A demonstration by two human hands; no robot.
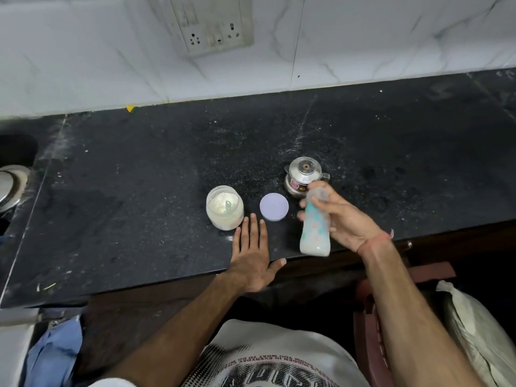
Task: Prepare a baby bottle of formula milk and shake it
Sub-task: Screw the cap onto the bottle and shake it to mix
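Item 1: baby bottle [315,227], clear with small coloured print, cap on, white milk pooled in its lower end. Held above the front edge of the surface [139,177], slightly tilted, cap end away from the person; its outline is blurred.

Item 2: right hand [342,222]. Fingers [321,201] curled round the upper half of the bottle, thumb side toward the cap. A thin red thread circles the wrist.

Item 3: left hand [252,252]. Lies flat, palm down, on the surface near its front edge; fingers straight and close together, thumb spread to the right, holding nothing. Fingertips end just beside the jar and near the lid.

Item 4: jar [224,206], clear, open, upright, holding white powder with a pale scoop standing in it. Left of the lid, apart from it.

Item 5: lid [274,206], round, pale lilac, lying flat on the surface between the jar and the bottle.

Item 6: small steel pot [303,174] with a domed cover and knob, a red label on its side; stands behind the bottle, partly hidden by the cap end.

Item 7: surface, black speckled stone, dusted with white specks around the pot.

Item 8: wall [83,51] of white marbled tile with 1 socket plate [212,26].

Item 9: steel sink rim [11,185] at far left.
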